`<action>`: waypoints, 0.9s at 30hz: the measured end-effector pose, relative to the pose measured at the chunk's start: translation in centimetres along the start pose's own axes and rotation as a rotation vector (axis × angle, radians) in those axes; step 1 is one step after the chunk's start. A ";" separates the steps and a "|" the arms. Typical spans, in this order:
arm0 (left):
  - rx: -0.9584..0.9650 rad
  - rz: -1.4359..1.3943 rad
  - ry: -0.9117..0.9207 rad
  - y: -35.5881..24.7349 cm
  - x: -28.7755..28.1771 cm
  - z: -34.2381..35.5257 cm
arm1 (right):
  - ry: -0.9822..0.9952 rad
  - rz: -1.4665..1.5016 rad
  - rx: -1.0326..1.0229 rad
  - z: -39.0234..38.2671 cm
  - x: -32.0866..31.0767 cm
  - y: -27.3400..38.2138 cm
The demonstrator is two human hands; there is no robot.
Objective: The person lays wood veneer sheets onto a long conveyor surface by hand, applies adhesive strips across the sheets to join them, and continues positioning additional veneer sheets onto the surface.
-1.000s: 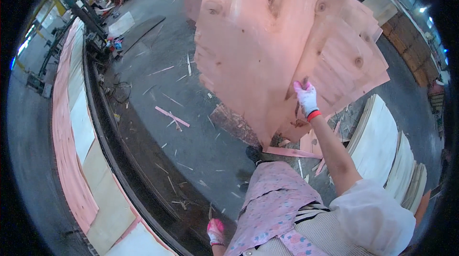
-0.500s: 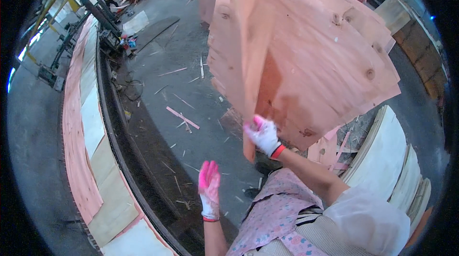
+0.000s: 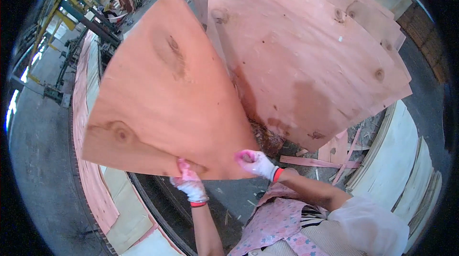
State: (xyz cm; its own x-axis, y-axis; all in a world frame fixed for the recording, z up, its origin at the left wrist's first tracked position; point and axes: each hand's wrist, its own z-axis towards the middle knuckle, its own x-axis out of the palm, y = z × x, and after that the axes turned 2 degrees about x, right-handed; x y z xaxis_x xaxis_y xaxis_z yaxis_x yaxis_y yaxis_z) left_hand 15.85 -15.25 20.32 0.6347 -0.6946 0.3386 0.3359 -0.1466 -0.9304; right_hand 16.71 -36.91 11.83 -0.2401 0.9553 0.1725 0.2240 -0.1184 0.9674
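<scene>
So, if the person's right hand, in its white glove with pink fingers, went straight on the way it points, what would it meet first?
Most likely the broad, thin, orange-pink wood sheet: the right hand points left across its near right corner. They may be touching; depth is unclear.

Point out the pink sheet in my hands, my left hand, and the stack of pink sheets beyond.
Pink sheet (image 3: 165,100): head view, middle of its broad upper face.
Left hand (image 3: 189,182): head view, middle of the gloved hand.
Stack of pink sheets (image 3: 301,52): head view, face of its top sheet.
</scene>
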 end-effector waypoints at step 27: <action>0.620 0.257 -0.728 -34.6 -4.9 -4.1 | 0.249 0.120 -0.072 39.0 -0.2 -14.0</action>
State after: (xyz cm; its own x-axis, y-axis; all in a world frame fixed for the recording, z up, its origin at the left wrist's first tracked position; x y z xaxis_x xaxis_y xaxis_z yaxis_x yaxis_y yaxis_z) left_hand -1.71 -9.63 50.30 0.9425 -0.0205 0.3335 0.3006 0.4875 -0.8198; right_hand 50.42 -24.85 -8.93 -0.4426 0.8384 0.3181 0.1991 -0.2540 0.9465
